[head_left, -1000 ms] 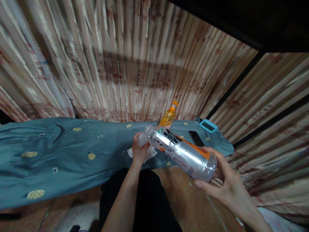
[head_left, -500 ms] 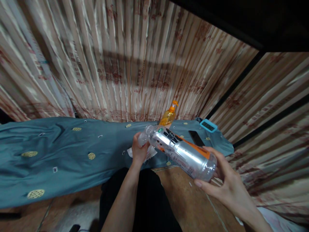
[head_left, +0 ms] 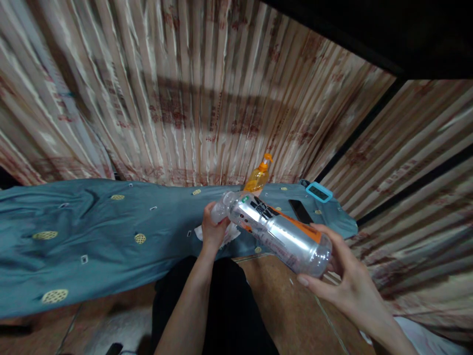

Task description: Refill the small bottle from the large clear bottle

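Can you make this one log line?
left hand: holds clear container; right hand: holds bottle near base; bottle: slanted, neck at clear container; cloth: phone on top

Clear bottle (head_left: pixel 320 261) has silver label (head_left: pixel 291 234) with orange panel, black lettering, green patch; pump bottle (head_left: pixel 256 181) is amber with orange top. Cloth (head_left: pixel 111 222) is teal with yellow ovals and white-edged rectangles, curtain (head_left: pixel 203 98) beige with red-brown print. Phone (head_left: pixel 300 211) and trousers (head_left: pixel 229 305) are black, device frame (head_left: pixel 325 198) light blue, tissue (head_left: pixel 232 234) white.
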